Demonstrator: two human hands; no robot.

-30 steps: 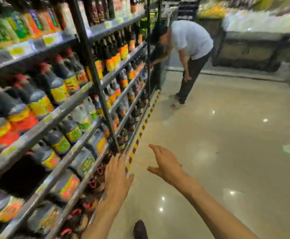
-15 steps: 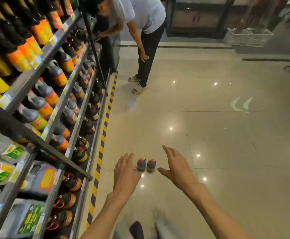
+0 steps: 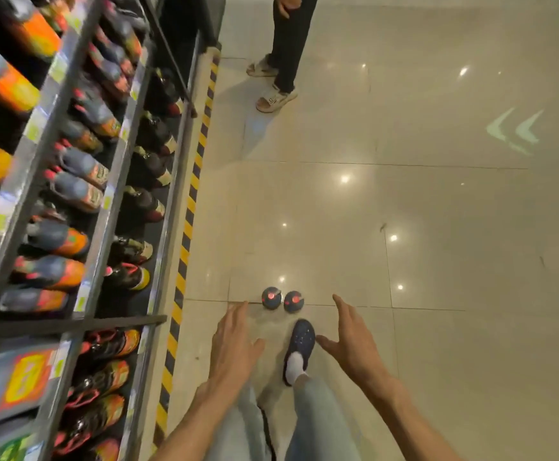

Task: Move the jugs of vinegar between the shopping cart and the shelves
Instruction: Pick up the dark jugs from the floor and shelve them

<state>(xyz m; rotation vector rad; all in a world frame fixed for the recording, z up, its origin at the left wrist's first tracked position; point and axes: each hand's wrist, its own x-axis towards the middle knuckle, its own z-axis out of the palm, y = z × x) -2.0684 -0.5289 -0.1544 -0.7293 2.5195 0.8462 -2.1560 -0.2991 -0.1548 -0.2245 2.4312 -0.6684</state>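
A: Step in hand, by my read: reach phase for a pick-up. Two jugs stand on the floor (image 3: 438, 227), left jug (image 3: 271, 297) and right jug (image 3: 293, 301), upright, side by side, nearly touching. No shopping cart in view, so direction of transfer can't be confirmed; prob. floor to shelves (image 3: 112, 201).

B: Hands?

A: Left hand (image 3: 235, 344) and right hand (image 3: 351, 341) both out ahead, fingers straight and spread, nothing held. One each side of the jugs, near but apart from them; no contact. Wearer's dark shoe (image 3: 299, 347) sits just short of the right jug, between the two hands.

B: Next move needs?

A: Judgement only: bend lower, bring each hand in over a jug top and curl fingers round a handle or neck. One jug per hand looks likely given the spread. Handles not resolvable from above, so grip type unclear.

B: Jug appearance?

A: Seen top-down: dark rounded bodies, red caps w/ bright spot at centre. Small in frame, labels not readable. Similar dark jugs w/ red caps and orange labels fill the shelves at left, blurred.

B: Anything else nearby?

A: Yellow-black hazard strip (image 3: 188, 221) along the shelf base; a second person's legs (image 3: 288, 38) further up the aisle, well apart from the jugs.
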